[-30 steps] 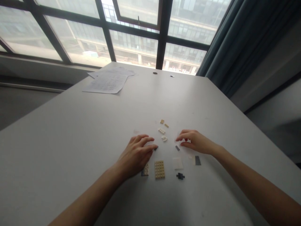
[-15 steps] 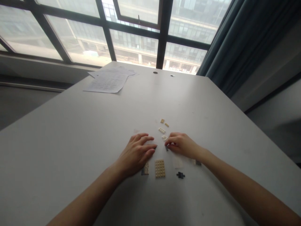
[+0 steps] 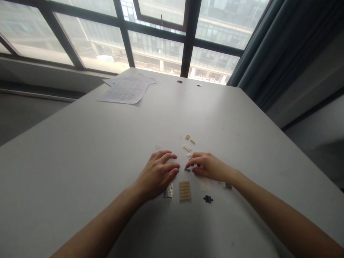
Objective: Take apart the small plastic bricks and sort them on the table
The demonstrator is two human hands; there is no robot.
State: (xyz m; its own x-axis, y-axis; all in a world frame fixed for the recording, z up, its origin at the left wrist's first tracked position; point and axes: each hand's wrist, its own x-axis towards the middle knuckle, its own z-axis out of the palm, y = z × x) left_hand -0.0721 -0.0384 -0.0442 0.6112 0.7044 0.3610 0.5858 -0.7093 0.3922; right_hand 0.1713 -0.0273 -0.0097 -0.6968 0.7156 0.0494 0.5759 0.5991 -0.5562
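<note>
My left hand (image 3: pixel 159 172) rests low over the table, thumb and index finger pinched round a small dark toy brick that is mostly hidden. Opposite it, my right hand (image 3: pixel 205 166) has its fingers and thumb apart; the index fingertip touches or nearly touches a small grey toy brick (image 3: pixel 187 170) lying on the table. In front of me lies a tan studded plate (image 3: pixel 185 191). A second studded piece (image 3: pixel 168 190) is partly covered by my left hand. White bricks (image 3: pixel 186 147) sit beyond my right fingers, one partly hidden by them.
Small yellowish bricks (image 3: pixel 187 137) lie farther back. Nearer me is a dark piece with side knobs (image 3: pixel 208 199), and another dark piece (image 3: pixel 228 185) sits by my right wrist. Printed papers (image 3: pixel 122 91) cover the far left of the white table (image 3: pixel 107 143).
The grey brick by my right hand has turned from upright to lying nearly crosswise, and the right fingers have loosened from it. The left hand keeps nearly the same place.
</note>
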